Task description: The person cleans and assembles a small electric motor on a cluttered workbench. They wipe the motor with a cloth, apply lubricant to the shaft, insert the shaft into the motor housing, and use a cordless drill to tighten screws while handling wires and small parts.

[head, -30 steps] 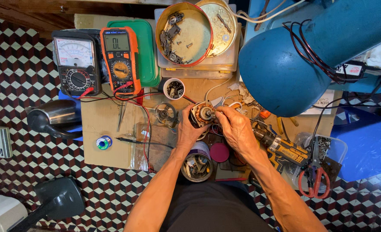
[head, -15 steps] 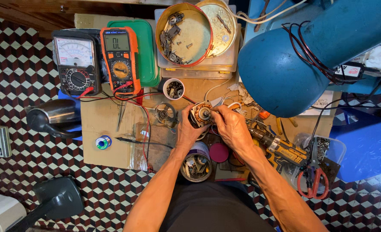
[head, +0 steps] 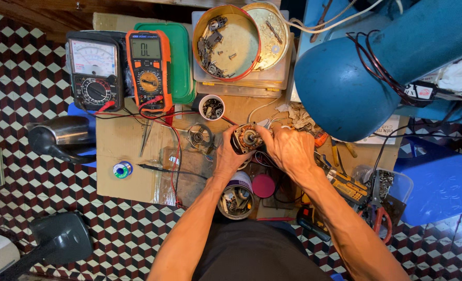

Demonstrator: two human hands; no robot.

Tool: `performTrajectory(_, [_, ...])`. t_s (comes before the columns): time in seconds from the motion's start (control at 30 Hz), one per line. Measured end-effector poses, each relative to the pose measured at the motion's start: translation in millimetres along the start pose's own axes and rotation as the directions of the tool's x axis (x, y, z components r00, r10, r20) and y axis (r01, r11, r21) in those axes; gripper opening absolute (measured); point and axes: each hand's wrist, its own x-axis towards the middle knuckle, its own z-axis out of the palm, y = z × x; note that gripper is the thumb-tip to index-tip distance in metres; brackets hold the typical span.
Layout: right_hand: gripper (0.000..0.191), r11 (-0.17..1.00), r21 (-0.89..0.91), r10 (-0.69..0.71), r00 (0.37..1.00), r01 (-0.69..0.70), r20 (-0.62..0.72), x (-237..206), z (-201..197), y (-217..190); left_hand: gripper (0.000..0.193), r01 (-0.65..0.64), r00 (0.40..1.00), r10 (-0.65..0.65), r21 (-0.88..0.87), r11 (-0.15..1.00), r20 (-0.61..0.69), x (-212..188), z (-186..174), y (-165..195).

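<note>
change: barely any, both hands still clamped on the small motor (head: 247, 138)
left hand (head: 228, 156): gripping it from below-left
right hand (head: 289, 148): grasping its right side
motor: shaft end faces up, just right of the fan wheel (head: 199, 136)

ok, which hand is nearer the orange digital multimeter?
Left. The left hand grips the small motor below-right of the orange digital multimeter; the right hand is farther right, beyond the motor.
</note>
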Motion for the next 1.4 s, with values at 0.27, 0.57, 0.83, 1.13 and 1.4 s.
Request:
performTrajectory(0.27, [0.039, 0.986, 0.104, -0.133, 0.991, 0.134, -0.017, 4.0, 3.8, 4.1, 0.096, -0.028, 1.000, 0.027, 0.019, 0.999, 0.012, 2.7, -1.7, -8.2])
performTrajectory(0.57, [0.039, 0.956, 0.126, -0.248, 0.960, 0.264, -0.130, 1.4, 1.1, 2.9, 0.095, -0.020, 1.000, 0.020, -0.017, 1.000, 0.024, 1.9, -3.3, -7.3])
performTrajectory(0.83, [0.037, 0.953, 0.123, -0.250, 0.949, 0.276, -0.191, -1.0, 0.3, 2.3, 0.094, -0.042, 0.999, 0.042, -0.005, 0.999, 0.019, 1.5, -6.3, -3.3])
performTrajectory(1.13, [0.037, 0.976, 0.134, -0.165, 0.984, 0.173, -0.064, -2.7, -0.7, 0.7, 0.093, -0.005, 0.999, 0.005, -0.002, 1.000, 0.042, 1.6, -7.1, -1.4])
performTrajectory(1.4, [0.043, 0.826, 0.446, 0.368, 0.929, -0.344, 0.035, -44.8, -10.5, 26.4, 0.095, 0.023, 0.997, -0.023, -0.007, 1.000, 0.078, 3.6, -9.6, -0.3])
